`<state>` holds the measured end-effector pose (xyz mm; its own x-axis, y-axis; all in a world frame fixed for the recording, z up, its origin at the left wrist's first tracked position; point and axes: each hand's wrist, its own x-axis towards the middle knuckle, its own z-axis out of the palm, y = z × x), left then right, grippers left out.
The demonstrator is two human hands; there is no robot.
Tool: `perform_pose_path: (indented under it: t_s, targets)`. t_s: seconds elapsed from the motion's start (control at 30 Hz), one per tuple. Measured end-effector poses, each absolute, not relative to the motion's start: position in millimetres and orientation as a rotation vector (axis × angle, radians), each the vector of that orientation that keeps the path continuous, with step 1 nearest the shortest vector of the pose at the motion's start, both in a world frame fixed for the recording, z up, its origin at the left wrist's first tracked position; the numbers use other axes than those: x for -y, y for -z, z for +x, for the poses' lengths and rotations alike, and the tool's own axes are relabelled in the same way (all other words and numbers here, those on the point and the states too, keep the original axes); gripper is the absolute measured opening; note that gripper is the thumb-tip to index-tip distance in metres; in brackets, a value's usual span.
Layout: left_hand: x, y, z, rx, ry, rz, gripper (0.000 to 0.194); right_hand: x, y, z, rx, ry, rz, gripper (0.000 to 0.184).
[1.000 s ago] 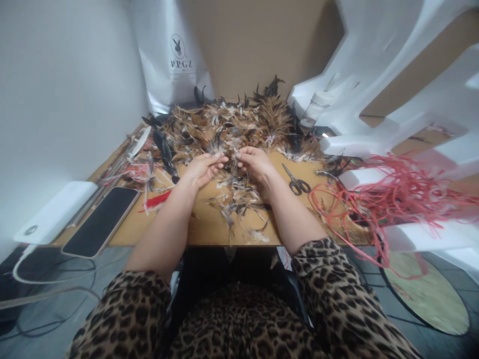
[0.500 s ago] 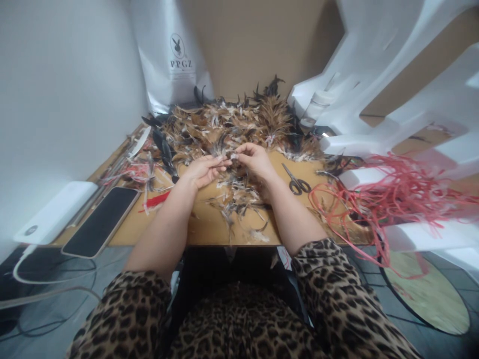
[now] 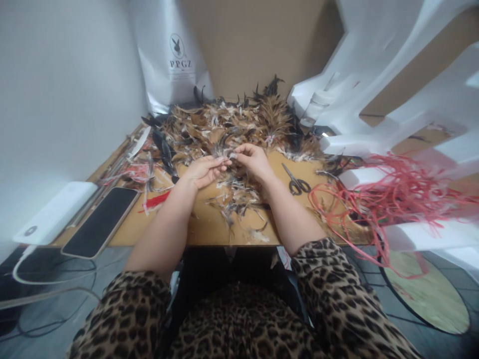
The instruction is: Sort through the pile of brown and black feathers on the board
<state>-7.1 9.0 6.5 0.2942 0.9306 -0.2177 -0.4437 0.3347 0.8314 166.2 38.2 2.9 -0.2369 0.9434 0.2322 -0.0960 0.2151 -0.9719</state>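
Observation:
My left hand [image 3: 206,169] and my right hand [image 3: 253,160] meet over the middle of the table. Between their fingertips is a small greyish feather [image 3: 220,147]. The left thumb pinches against its forefinger, with the other fingers loosely curled below. My right thumb and forefinger pinch the pale base end from the other side. Behind the hands spreads a large pile of brown feathers [image 3: 232,119]. Under and in front of them lie loose feather scraps [image 3: 241,199]. Black-handled scissors [image 3: 297,183] rest right of my right hand.
A phone [image 3: 100,222] and a white power bank [image 3: 56,212] with a cable lie at the left. Tangled pink-red ribbon strips [image 3: 404,194] hang over white foam pieces on the right. A white bag [image 3: 175,85] and a clear jar [image 3: 316,107] stand behind the feathers.
Both hands stay almost in place; the fingertips have shifted only slightly around the feather. Everything else looks the same.

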Motion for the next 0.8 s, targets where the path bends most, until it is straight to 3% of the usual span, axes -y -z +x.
perform_pose_path:
  t_s: [0.33, 0.57, 0.67, 0.8]
  targets:
    - [-12.2, -4.2, -9.8, -0.787, -1.082, 0.707, 0.007, -41.4, -14.7, 179.7, 0.981, -1.613, -0.717, 0.031]
    - [-14.1, -2.0, -11.2, -0.78, -1.106, 0.709, 0.008, -29.2, -26.4, 189.1, 1.503, -1.666, -0.778, 0.034]
    - [-14.8, -1.8, -11.4, -0.781, -1.12, 0.707, 0.008, -34.5, -24.7, 198.3, 1.743, -1.365, -1.064, 0.025]
    - [-13.7, -3.1, -9.7, -0.793, -1.117, 0.707, 0.008, -50.0, -14.4, 211.6, 1.905, -0.688, -1.506, 0.019]
